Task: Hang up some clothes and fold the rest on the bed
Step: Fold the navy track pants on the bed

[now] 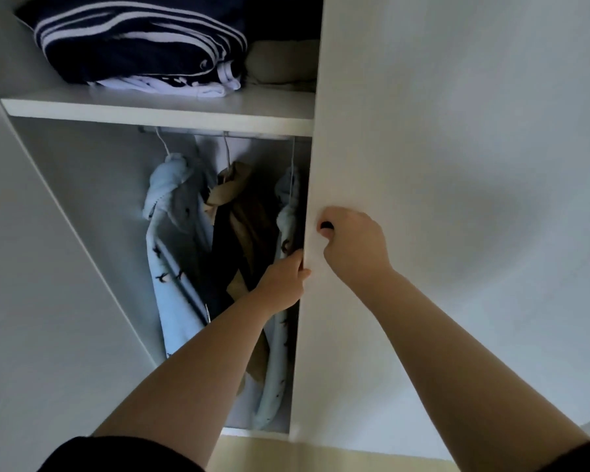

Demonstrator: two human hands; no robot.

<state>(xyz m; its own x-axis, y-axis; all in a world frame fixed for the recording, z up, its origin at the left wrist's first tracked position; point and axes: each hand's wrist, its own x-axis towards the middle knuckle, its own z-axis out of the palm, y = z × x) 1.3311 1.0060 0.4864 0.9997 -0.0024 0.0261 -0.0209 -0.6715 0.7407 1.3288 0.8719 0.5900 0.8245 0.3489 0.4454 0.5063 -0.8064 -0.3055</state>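
Note:
I look into a white wardrobe. Its right door stands part way across the opening. My right hand grips the small black knob near the door's edge. My left hand curls its fingers round that same door edge from the inside, thumb on the front. Behind it, clothes hang from a rail: a light blue garment with small dark prints, a brown and dark garment, and another light blue printed piece close to the door.
A white shelf above the rail carries a folded navy garment with white stripes, white folded clothes beneath it and a beige bundle beside it. The wardrobe's left side panel slants down at left. Pale floor shows below.

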